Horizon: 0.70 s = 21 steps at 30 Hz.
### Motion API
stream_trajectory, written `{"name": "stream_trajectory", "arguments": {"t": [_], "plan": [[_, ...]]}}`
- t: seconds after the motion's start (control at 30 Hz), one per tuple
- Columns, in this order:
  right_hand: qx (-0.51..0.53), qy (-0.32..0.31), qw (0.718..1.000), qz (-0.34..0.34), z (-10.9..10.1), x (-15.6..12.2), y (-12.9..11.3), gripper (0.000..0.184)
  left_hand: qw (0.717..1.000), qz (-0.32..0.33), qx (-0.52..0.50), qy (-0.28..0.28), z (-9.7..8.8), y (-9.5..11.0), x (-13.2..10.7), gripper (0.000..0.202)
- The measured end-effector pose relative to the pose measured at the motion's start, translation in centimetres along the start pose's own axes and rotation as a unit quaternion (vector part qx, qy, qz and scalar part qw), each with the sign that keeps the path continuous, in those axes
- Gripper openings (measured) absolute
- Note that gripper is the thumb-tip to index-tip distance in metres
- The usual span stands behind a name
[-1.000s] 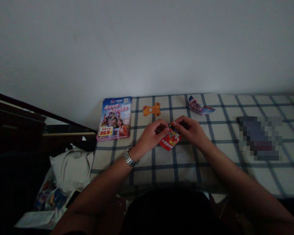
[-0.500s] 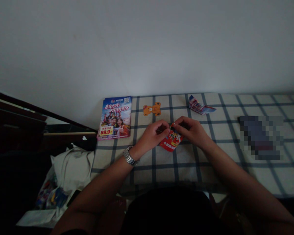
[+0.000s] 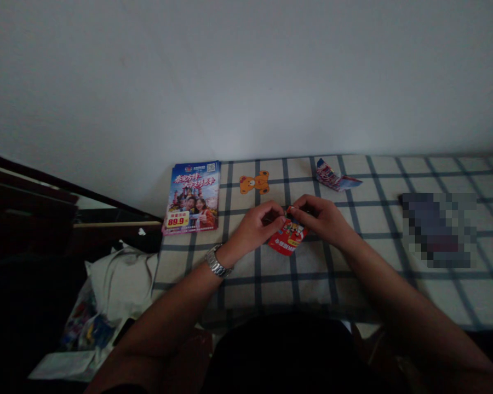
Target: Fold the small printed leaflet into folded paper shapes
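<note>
Both hands meet over the middle of a checked tablecloth [image 3: 353, 279]. My left hand [image 3: 258, 221], with a metal watch on its wrist, pinches the top edge of a small red printed paper [image 3: 288, 239]. My right hand [image 3: 319, 216] pinches the same top edge from the other side. The paper hangs down between them, its lower part over the cloth. Both sets of fingers are curled closed on it.
A stack of blue and pink flyers [image 3: 193, 196] lies at the table's left end. An orange bear-shaped cutout [image 3: 254, 183] and a folded printed paper scrap [image 3: 333, 178] lie near the wall. A blurred-out dark object [image 3: 439, 229] sits right. Bags and cloth [image 3: 115, 284] lie left of the table.
The red paper has turned a little in my fingers and hangs slightly lower. My hands have stayed in the same place.
</note>
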State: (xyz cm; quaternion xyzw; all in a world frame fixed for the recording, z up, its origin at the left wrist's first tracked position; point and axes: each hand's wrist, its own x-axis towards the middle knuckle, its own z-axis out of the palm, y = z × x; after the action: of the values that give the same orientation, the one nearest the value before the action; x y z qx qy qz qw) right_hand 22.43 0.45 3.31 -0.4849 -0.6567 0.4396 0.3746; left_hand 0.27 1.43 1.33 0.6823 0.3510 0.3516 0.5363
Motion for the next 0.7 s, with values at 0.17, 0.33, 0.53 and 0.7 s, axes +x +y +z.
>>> {"name": "stream_trajectory", "arguments": {"t": [0.17,0.33,0.53,0.7], "plan": [[0.0,-0.012,1.0,0.0,-0.18,-0.02,0.2,0.029,1.0,0.0,-0.008,-0.003,0.03,-0.05,0.01,0.027],[-0.001,-0.016,1.0,-0.002,-0.33,-0.02,0.09,0.031,1.0,-0.011,-0.006,-0.007,0.07,-0.06,-0.01,0.025],[-0.002,-0.015,1.0,0.007,-0.33,0.11,0.26,0.033,1.0,-0.002,0.002,0.008,0.16,-0.53,-0.08,0.023],[0.035,0.017,0.999,0.03,-0.23,0.3,0.77,0.037,0.997,0.01,0.019,0.08,-0.03,-0.7,0.05,0.024]]}}
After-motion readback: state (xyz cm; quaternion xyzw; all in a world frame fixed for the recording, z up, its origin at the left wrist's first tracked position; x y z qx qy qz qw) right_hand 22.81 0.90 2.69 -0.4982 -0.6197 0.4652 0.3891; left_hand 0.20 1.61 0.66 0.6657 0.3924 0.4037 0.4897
